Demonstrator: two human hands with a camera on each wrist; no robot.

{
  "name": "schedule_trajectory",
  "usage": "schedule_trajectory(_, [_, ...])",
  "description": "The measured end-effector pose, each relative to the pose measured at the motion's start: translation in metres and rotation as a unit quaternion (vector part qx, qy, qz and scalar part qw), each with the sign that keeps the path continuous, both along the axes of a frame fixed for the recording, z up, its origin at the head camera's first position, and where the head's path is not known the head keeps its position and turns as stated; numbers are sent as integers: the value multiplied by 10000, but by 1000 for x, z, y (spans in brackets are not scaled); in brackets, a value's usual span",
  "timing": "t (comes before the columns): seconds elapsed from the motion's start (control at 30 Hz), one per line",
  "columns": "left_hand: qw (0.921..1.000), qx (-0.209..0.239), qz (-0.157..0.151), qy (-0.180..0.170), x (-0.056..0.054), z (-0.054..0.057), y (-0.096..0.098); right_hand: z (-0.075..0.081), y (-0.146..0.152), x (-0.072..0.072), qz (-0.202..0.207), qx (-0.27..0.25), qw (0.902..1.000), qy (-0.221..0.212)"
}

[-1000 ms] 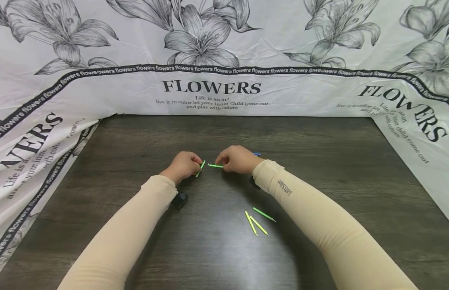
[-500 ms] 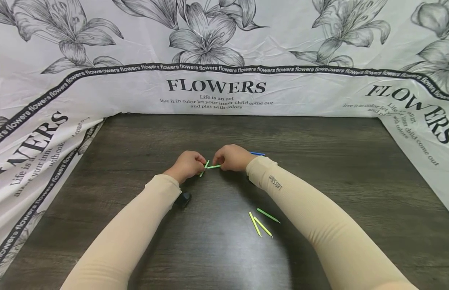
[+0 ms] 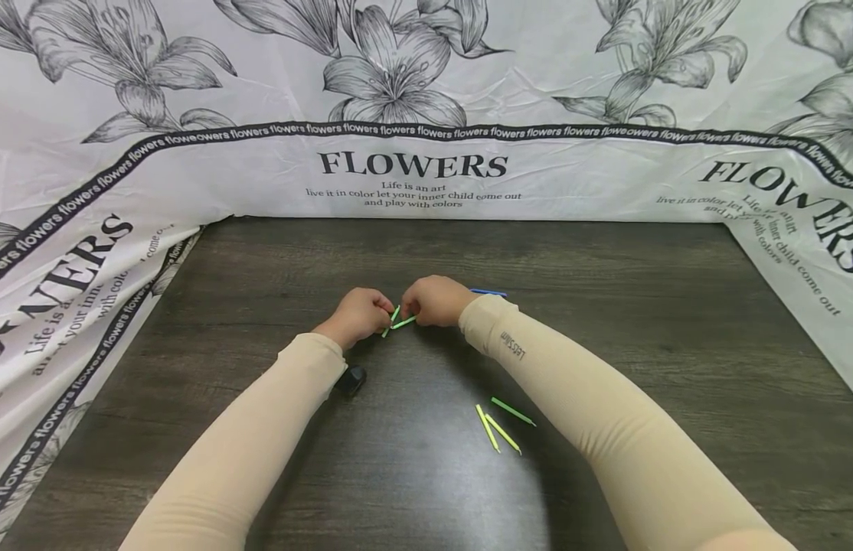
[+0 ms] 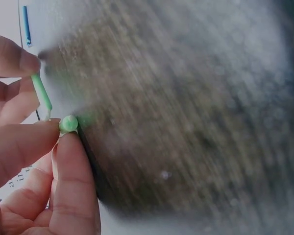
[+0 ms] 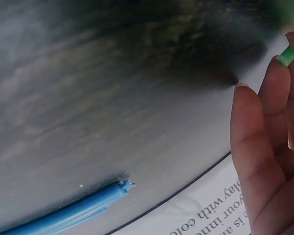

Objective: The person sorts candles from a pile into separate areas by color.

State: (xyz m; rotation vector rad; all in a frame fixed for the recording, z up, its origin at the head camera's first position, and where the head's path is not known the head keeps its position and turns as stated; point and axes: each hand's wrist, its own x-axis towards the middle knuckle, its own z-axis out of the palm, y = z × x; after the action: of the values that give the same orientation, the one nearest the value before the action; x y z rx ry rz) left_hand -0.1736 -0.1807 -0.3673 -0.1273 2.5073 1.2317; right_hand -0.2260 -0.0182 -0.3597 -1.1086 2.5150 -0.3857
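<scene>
In the head view, my left hand [image 3: 357, 317] pinches a thin green candle [image 4: 69, 123] between thumb and fingertips; the left wrist view shows it end-on. My right hand [image 3: 436, 301] faces it from the right and pinches a second green candle [image 4: 42, 93], tilted, with its pale wick end down toward the left fingertips. The two candles come together at a narrow angle in the head view, close over the dark table. Part of the right candle is hidden by the fingers.
Blue candles [image 5: 73, 209] lie on the dark wood table [image 3: 316, 474] behind my right wrist. Two yellow candles, one leaning left [image 3: 487, 428] and one beside it [image 3: 503, 434], lie nearer me with a green candle [image 3: 513, 411]. A flower-printed cloth [image 3: 413, 191] borders the table.
My right hand has moved left toward the left hand, bringing its candle up to the other one. That candle has turned from nearly level to slanting. The head view has shifted slightly.
</scene>
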Motion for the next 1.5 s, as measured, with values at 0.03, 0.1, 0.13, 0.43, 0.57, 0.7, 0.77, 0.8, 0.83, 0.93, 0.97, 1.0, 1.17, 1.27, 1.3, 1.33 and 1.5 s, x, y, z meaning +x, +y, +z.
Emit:
schedule_trajectory(0.03, [10000, -5, 2, -9, 0, 1, 0, 0, -1, 0, -2, 10, 10000, 8])
schedule_trajectory(0.1, [10000, -20, 10, -25, 1, 1, 0, 0, -2, 0, -5, 25, 10000, -2])
schedule_trajectory(0.13, [10000, -17, 24, -44, 1, 1, -1, 0, -3, 0, 7, 25, 10000, 3])
schedule_trajectory(0.43, [9999, 58, 33, -83, 1, -1, -1, -6, -8, -4, 160, -11, 9999, 49])
schedule_trajectory(0.57, [9999, 99, 53, -33, 1, -1, -1, -4, -9, -3, 156, -3, 9999, 68])
schedule_trajectory(0.7, [9999, 123, 78, -31, 1, 0, 0, 0, -10, 0, 155, 5, 9999, 30])
schedule_trajectory(0.77, [9999, 131, 85, -57, 1, 0, 0, 1, -11, 1, 165, 7, 9999, -4])
schedule_trajectory(0.8, [9998, 138, 87, -68, 1, 0, 0, 1, -11, 1, 181, 24, 9998, -1])
schedule_trajectory(0.83, [9998, 157, 93, -87, 1, 0, 0, 1, -12, 1, 185, 37, 9998, -3])
schedule_trajectory(0.93, [9997, 165, 87, -125, 1, 1, -1, 1, -13, 1, 186, 68, 9998, 15])
schedule_trajectory(0.97, [9998, 158, 81, -129, 1, 1, -1, 0, -13, 1, 179, 67, 9998, 18])
schedule_trajectory(1.0, [9998, 151, 73, -125, 1, 1, -1, 0, -13, 1, 160, 61, 9999, 15])
schedule_trajectory(1.17, [9998, 118, 102, -131, 0, 0, -1, 1, -12, 2, 37, -35, 10000, 60])
schedule_trajectory(1.27, [9998, 111, 128, -139, 0, 0, -1, 1, -12, 3, -43, -81, 9999, 116])
schedule_trajectory(1.3, [9997, 113, 136, -139, 1, 0, -1, 1, -13, 3, -74, -114, 9998, 124])
schedule_trajectory(1.33, [9997, 120, 140, -139, 1, 0, -1, 1, -13, 4, -104, -145, 9998, 132])
schedule_trajectory(1.5, [9997, 167, 149, -129, 1, 0, -1, 0, -12, 4, -228, -310, 9992, 111])
